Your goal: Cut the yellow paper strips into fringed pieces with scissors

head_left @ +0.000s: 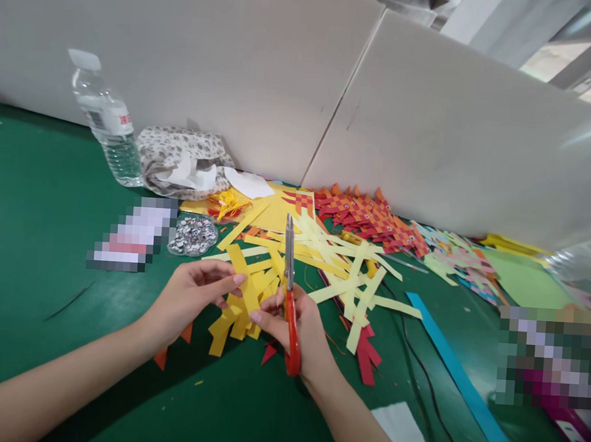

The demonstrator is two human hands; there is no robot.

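My left hand [187, 296] pinches the upper part of a yellow paper strip [243, 279] between thumb and fingers. Red-handled scissors [293, 337] rest in my right hand [307, 332], blades pointing up and away from me. The thumb of that hand also touches the strip's lower end. Beneath and between my hands lies a pile of short yellow strips [220, 326]. Pale yellow strips [356, 285] are scattered beyond my right hand, with red paper pieces [367, 355] beside them.
A water bottle [111, 130] and a patterned cloth pouch [154, 149] stand near the grey partition [210, 56]. A bag of googly eyes [193, 235] lies left of centre. Woven red-orange paper shapes [370, 215] are heaped behind. Rightward are a blue strip [457, 367] and a black cable [419, 368].
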